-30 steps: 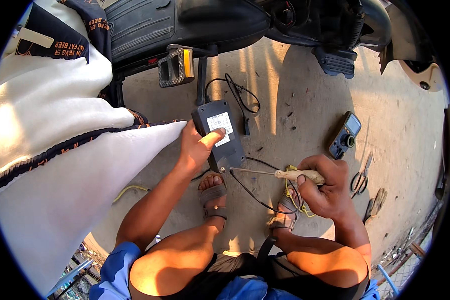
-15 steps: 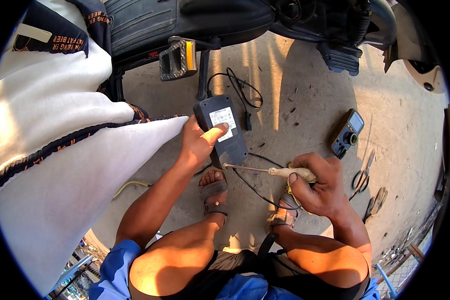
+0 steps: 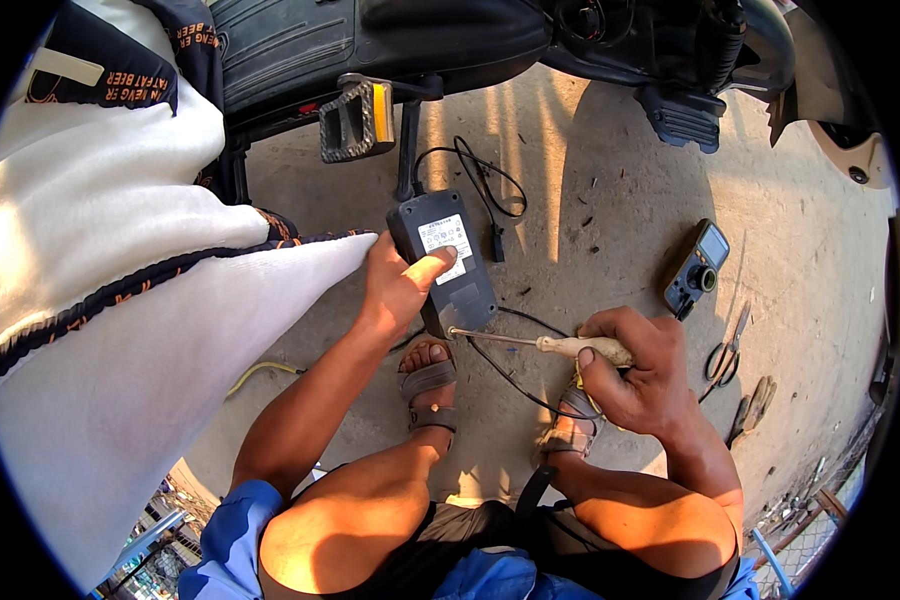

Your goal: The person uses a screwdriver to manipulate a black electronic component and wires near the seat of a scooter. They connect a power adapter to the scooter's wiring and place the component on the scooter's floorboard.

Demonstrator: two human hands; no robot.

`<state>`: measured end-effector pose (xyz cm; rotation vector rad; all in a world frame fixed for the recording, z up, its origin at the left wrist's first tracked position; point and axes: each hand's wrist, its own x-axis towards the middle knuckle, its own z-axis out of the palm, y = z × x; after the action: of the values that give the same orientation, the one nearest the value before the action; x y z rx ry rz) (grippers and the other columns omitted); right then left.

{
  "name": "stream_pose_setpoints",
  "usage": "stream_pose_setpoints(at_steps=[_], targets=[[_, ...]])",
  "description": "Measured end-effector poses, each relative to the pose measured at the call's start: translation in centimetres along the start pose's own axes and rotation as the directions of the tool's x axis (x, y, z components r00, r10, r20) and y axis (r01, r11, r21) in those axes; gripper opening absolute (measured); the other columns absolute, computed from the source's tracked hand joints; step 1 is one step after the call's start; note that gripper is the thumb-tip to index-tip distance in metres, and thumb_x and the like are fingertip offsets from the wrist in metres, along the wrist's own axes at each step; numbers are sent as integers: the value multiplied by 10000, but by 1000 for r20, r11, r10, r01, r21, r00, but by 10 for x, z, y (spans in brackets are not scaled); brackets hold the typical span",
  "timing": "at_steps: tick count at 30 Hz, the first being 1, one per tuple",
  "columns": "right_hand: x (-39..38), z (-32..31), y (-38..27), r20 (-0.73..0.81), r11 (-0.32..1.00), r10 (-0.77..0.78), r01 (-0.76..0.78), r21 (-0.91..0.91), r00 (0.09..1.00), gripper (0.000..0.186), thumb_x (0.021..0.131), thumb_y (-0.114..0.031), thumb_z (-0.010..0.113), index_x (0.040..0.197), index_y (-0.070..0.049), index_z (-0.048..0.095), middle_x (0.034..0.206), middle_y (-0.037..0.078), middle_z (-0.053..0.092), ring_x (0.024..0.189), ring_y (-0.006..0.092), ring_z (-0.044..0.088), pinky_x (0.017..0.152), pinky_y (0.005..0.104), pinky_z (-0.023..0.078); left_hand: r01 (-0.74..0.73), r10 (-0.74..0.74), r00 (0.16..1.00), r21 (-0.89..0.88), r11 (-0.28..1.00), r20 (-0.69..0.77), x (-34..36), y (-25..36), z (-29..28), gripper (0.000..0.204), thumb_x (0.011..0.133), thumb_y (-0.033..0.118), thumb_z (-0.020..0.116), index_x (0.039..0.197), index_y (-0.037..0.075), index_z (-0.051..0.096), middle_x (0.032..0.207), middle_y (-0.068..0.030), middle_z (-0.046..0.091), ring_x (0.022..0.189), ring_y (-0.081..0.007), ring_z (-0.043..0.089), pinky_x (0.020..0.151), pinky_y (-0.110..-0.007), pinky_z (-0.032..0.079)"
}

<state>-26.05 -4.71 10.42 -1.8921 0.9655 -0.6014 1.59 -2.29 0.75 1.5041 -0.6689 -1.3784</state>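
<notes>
The left hand (image 3: 395, 290) grasps a black box (image 3: 470, 303), thumb across its white label (image 3: 442, 229), other fingers mostly hidden behind it. The box is held over concrete ground (image 3: 620, 190), just beyond the left foot (image 3: 426, 372). The right hand (image 3: 640, 375) has its fingers clenched on a screwdriver (image 3: 555, 344), its tip at the box's near left corner. The casing looks whole; how loose any screw is cannot be told. Compared with a second ago, the tip meets the corner instead of sitting just beside it.
</notes>
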Motion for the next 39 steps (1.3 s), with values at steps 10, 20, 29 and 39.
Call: stream_pose_setpoints(at_steps=[10, 20, 29, 39], targets=[[0, -1, -1, 50, 998, -13, 16, -55, 999, 178, 766, -74, 701, 908, -17, 609, 613, 99, 585, 485, 254, 580, 461, 337, 437, -3, 3, 1000, 27, 1000, -20, 0, 1, 3, 325, 811, 72, 709, 1107, -18, 614, 1001, -86, 690, 898, -161, 657, 821, -323, 525], [7, -6, -10, 219, 945, -95, 157, -286, 971, 407, 820, -177, 713, 1149, -31, 524, 947, 126, 633, 713, 322, 652, 568, 399, 508, -69, 71, 997, 35, 997, -37, 1, -7, 1, 267, 821, 31, 697, 1074, -21, 627, 971, -82, 700, 862, -153, 663, 774, -315, 535], [10, -3, -11, 163, 974, -74, 107, -198, 984, 420, 868, -214, 679, 1202, -19, 515, 899, 125, 622, 696, 344, 638, 585, 415, 497, -85, 87, 996, 76, 993, -30, 3, -11, -3, 314, 813, 43, 701, 1104, -34, 612, 1006, -97, 694, 886, -169, 664, 813, -328, 530], [11, -5, -14, 157, 977, -79, 108, -185, 984, 481, 875, -249, 682, 1248, -8, 500, 967, 179, 636, 742, 362, 651, 616, 434, 508, -90, 94, 995, 97, 991, -31, 2, -10, -3, 290, 813, 43, 695, 1084, -29, 622, 984, -86, 693, 868, -158, 660, 801, -320, 528]])
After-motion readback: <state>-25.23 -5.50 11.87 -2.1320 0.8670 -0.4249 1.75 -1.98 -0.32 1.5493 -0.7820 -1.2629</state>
